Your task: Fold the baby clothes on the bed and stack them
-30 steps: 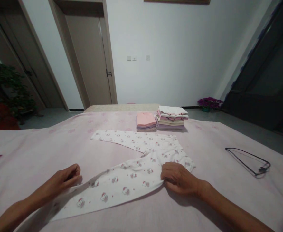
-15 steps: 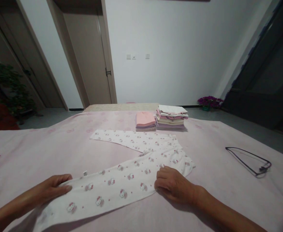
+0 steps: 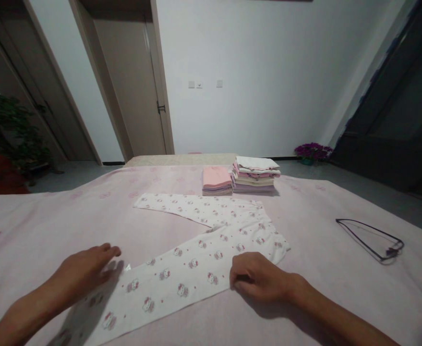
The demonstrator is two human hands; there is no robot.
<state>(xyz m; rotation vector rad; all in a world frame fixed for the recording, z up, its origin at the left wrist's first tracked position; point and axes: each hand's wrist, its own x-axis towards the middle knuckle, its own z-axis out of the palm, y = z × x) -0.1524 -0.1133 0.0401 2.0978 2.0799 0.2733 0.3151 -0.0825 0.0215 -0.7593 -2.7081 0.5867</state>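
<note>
Two hands: the left hand hangs with fingers loosely parted above the lower end of the nearer leg, apparently gripping nothing; whether it touches the cloth cannot be told. The right hand is curled at that leg's near edge; whether cloth is pinched inside it is hidden.
Printed trousers: spread flat beneath and between both hands, waist just beyond the right hand, farther leg angled away ahead of the left; a small white tag sits just past the left fingertips.
Why so: the right hand probably steadies the upper leg, and the loose left suits smoothing the fabric.
Pink sheet: under everything, giving the legs room to lie apart.
Folded stacks: a pink pile and a taller pile, side by side beyond the right hand, probably set there to leave working room.
Black wire frame: well right of the right hand, blocking neither hand.
</note>
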